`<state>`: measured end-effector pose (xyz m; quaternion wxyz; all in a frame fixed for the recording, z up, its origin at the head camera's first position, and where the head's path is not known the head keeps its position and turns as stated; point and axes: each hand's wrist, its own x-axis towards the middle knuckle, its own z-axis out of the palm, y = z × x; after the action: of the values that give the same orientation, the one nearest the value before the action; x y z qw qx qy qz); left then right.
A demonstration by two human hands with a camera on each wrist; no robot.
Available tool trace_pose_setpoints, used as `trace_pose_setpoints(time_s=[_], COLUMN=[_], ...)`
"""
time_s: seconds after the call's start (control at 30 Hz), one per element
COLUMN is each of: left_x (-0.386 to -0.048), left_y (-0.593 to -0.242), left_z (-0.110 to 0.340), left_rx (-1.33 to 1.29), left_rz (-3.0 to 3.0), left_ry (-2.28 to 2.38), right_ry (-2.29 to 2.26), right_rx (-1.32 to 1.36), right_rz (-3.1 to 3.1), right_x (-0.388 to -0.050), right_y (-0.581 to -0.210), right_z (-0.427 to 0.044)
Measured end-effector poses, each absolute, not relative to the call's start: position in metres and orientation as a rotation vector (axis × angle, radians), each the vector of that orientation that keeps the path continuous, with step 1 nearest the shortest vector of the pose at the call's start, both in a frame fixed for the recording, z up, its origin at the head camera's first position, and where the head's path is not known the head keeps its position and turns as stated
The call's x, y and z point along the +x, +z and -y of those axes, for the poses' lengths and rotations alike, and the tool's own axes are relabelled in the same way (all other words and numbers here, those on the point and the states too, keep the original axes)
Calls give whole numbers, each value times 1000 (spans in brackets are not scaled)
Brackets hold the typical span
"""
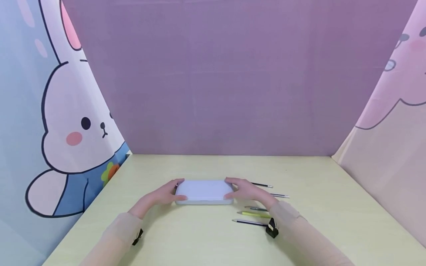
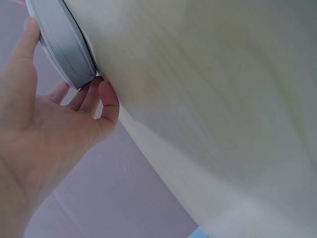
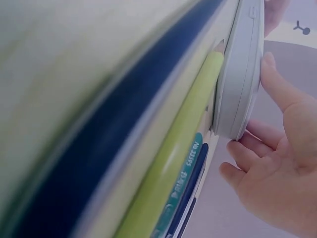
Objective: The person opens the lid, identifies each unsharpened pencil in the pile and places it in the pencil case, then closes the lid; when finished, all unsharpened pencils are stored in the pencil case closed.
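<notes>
A closed white pencil case (image 1: 204, 190) with rounded corners lies flat on the table, its long side facing me. My left hand (image 1: 165, 193) grips its left end, thumb at the near edge and fingers at the far corner. On the opposite end, my right hand (image 1: 245, 190) holds it in the same way. In the left wrist view the case's pale grey side (image 2: 62, 42) shows a seam, and the fingers curl at its end. The right wrist view shows the thumb on top of the case (image 3: 240, 74) and fingers low at its end.
Several pencils lie right of the case, partly under my right forearm: a yellow-green pencil (image 1: 254, 214), a dark one (image 1: 249, 222) nearest me, a teal one (image 3: 181, 181), others farther back (image 1: 263, 184). A purple backdrop (image 1: 219, 81) stands behind the table (image 1: 186, 236).
</notes>
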<state>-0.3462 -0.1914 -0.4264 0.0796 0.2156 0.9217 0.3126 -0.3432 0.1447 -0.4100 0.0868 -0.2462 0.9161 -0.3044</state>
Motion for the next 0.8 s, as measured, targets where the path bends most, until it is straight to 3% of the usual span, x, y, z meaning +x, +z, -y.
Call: trace_pose_setpoints(time_s=[0.8], left_x=[-338], left_y=[-415], left_z=[201], left_rx=[623], left_rz=[-2727], left_ry=[871], right_ry=[-1027], right_rx=[-834], right_rz=[-2705], right_x=[-346], right_y=[-402], right_z=[-154])
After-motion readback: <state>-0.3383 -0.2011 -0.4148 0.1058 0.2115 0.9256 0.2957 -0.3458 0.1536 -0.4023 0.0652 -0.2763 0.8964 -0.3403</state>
